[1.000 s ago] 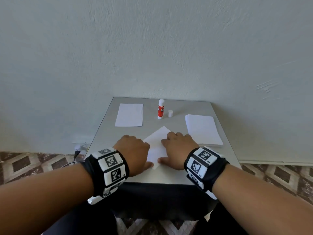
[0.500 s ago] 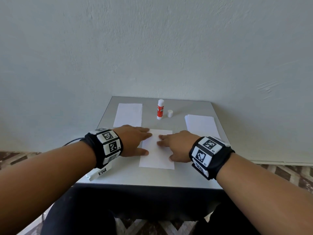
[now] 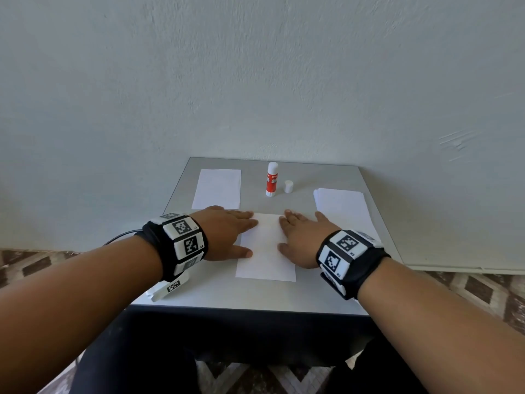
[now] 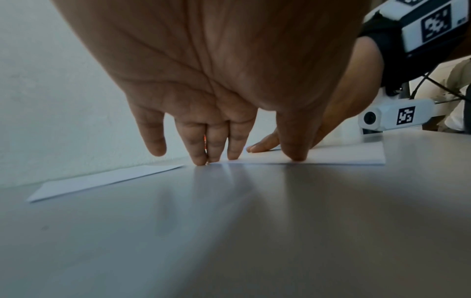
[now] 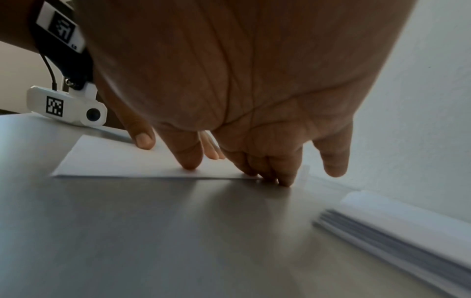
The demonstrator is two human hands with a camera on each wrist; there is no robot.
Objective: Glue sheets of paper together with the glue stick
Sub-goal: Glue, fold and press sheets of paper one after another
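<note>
A white sheet of paper lies flat in the middle of the grey table. My left hand presses its left edge with straight fingers, thumb on the paper. My right hand lies flat on its right edge the same way. In the left wrist view the left fingertips touch the sheet. The right wrist view shows my right fingers on the sheet. A red and white glue stick stands upright at the back, uncapped, its white cap beside it.
A single sheet lies at the back left, also visible in the left wrist view as a white sheet. A stack of paper sits at the right, seen close as a paper stack. A wall stands right behind the table.
The sheet was turned from a diagonal to square with the table. Both hands went from curled on it to flat, and have slid apart to its left and right edges.
</note>
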